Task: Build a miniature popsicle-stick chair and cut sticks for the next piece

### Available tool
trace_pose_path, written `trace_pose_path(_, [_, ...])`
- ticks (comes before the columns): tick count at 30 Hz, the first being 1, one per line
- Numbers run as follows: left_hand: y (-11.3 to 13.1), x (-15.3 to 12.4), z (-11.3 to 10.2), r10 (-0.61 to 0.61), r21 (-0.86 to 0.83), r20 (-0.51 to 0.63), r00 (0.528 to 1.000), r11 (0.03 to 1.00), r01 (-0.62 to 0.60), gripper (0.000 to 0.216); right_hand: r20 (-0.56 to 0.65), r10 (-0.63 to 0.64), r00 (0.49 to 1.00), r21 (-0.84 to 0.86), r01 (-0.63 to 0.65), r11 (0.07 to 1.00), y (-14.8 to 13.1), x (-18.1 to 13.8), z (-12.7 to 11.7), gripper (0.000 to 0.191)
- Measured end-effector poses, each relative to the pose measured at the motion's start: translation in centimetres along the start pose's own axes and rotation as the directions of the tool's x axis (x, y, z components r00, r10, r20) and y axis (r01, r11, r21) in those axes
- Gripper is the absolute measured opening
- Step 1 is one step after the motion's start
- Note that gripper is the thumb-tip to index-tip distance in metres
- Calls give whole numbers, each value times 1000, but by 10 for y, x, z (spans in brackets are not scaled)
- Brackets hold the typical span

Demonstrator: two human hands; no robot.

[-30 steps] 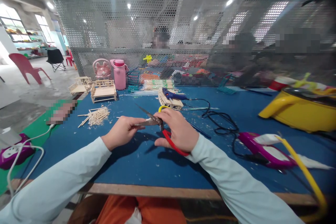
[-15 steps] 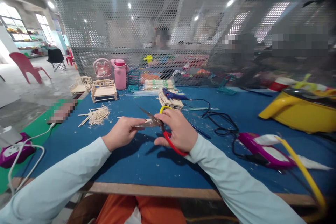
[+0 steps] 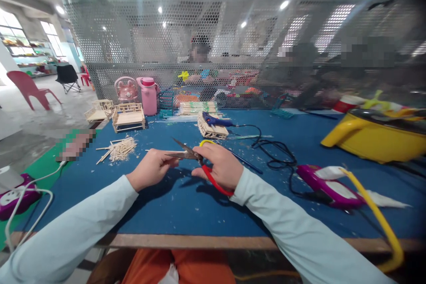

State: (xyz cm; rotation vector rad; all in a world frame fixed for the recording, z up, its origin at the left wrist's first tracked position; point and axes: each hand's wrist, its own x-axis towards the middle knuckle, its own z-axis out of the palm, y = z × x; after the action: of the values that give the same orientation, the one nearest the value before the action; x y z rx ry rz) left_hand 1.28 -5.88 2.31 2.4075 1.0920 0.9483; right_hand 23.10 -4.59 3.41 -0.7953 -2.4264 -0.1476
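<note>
My right hand (image 3: 221, 166) is closed around scissors (image 3: 196, 159) with one yellow and one red handle loop; the dark blades are parted and point left. My left hand (image 3: 151, 168) is curled in a pinch just left of the blades, holding a thin wooden stick (image 3: 156, 150) between them. Both hands hover over the blue table top (image 3: 186, 204), littered with small wood chips.
A pile of cut sticks (image 3: 120, 148) lies to the left. Small stick-built furniture (image 3: 129, 116) and a pink bottle (image 3: 149, 95) stand at the back. A blue glue gun (image 3: 216, 121) rests on a stick frame, cable trailing right. A yellow pot (image 3: 379, 140) and purple socket strip (image 3: 328, 182) sit right. People sit behind the mesh screen.
The scissor blades have closed a little toward the stick. Both hands sit slightly lower and left in view as the camera shifted.
</note>
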Motion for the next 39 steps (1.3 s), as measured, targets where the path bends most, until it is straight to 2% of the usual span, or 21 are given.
trace_pose_path(8, [4,-1,0,-16,-64,-30,999,998,14,40,-59,-5,998,-8,5,1000,-3,2,1,78])
trace_pose_path(13, [6,-1,2,-36,-44,-29,999,998,35,28,-76,-23,997,8,23,1000,-2,1,0,55])
trace_pose_path(17, [8,-1,1,-53,-67,-25,998,996,52,23,-78,-1,997,22,3,1000,-2,-1,1,49])
trace_pose_path(23, [13,1,-1,-67,-105,24,997,992,69,21,-45,115,992,131,-108,985,-7,-1,7,41])
trace_pose_path(26, [14,2,-3,-86,-133,10,996,987,87,23,-13,201,980,220,-193,956,-10,1,7,47])
trace_pose_path(29, [13,2,-4,-132,-222,1,991,966,129,27,7,220,975,299,-212,930,-8,4,6,59])
trace_pose_path(34, [11,2,-3,-189,-393,136,973,891,228,30,101,134,986,456,-165,875,-2,4,5,71])
trace_pose_path(39, [15,2,-6,-216,-515,246,945,797,316,33,222,45,974,606,-174,777,-5,3,-1,71])
